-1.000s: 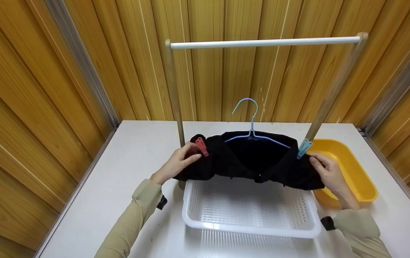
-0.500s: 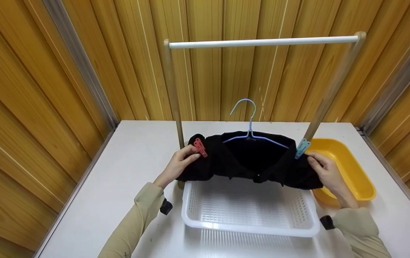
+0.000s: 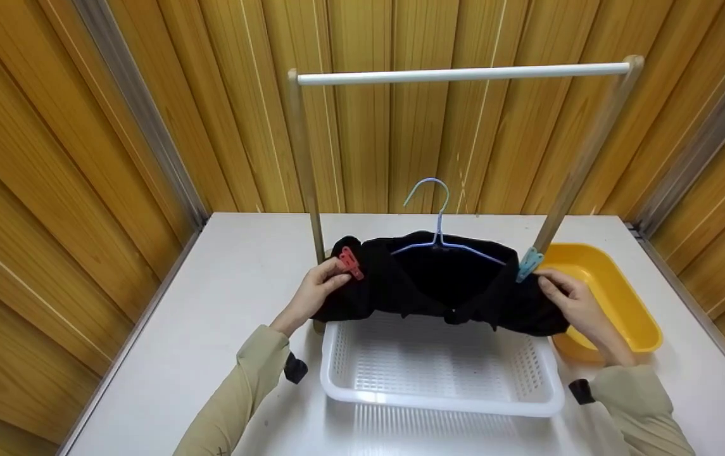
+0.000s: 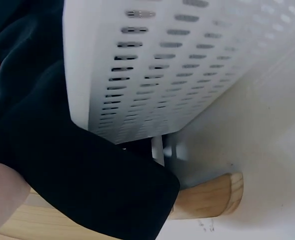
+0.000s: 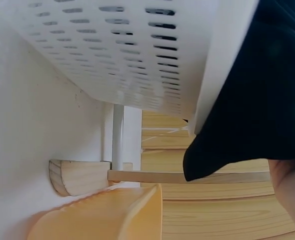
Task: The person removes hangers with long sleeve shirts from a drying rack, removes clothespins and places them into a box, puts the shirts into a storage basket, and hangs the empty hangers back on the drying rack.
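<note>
The black garment [image 3: 387,285], collar gaping, is on a blue hanger [image 3: 439,235] at the far rim of the white basket [image 3: 441,405]. The left hand [image 3: 311,292] pinches it beside a red peg [image 3: 351,263] (vivid against that black), the right hand [image 3: 580,307] beside a pale-blue peg [image 3: 530,264].

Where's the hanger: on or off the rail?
Off: the hanger has its hook apart from the white rail, wall showing between them.

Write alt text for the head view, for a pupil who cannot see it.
A left hand and right hand hold a black shirt on a blue hanger over a white basket. A red peg is clipped near the left hand, a teal peg near the right; higher up is a white rail, at right a yellow tub.
</note>
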`<state>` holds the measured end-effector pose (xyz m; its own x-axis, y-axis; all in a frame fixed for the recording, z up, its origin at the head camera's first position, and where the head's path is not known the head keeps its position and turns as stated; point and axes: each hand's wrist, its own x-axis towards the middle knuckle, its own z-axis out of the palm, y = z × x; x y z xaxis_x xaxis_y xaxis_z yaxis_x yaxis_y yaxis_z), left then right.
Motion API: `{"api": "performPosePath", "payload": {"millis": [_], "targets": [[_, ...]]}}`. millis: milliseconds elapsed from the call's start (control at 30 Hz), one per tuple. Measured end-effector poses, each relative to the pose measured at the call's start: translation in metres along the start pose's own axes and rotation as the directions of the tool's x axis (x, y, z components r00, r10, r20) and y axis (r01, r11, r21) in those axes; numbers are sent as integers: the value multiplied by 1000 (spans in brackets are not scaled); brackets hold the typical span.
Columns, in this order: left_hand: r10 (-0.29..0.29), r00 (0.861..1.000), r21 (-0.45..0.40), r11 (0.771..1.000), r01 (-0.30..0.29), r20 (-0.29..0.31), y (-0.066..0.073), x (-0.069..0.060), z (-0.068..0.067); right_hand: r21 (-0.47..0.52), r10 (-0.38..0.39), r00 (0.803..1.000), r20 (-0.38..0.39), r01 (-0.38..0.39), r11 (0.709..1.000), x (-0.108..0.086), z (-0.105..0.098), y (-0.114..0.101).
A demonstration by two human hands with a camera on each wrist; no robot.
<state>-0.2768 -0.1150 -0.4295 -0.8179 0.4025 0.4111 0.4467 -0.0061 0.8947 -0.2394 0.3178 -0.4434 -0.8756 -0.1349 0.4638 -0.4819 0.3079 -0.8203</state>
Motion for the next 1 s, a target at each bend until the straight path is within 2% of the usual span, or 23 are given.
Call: {"api": "performPosePath", "payload": {"millis": [267,567,767,900,1000], "targets": [[-75,997,-42,996,74,-26,3,-2,-3,-6,16,1000,23,-16,1000,1,-2,-4],[-58,998,-28,998,58,-32,3,-3,-4,101,-25,999,45,21,995,8,-7,-14],[-85,996,-35,996,83,-35,4,-2,-4,122,-28,999,43,22,992,10,-6,-18],[-103,994,-29,994,102,-23,4,-2,-5,206,-37,997,70,22,978,13,-5,-19],[-106,994,-23,994,105,-16,5,-3,-5,201,-17,996,91,-2,980,15,-5,-20]]}}
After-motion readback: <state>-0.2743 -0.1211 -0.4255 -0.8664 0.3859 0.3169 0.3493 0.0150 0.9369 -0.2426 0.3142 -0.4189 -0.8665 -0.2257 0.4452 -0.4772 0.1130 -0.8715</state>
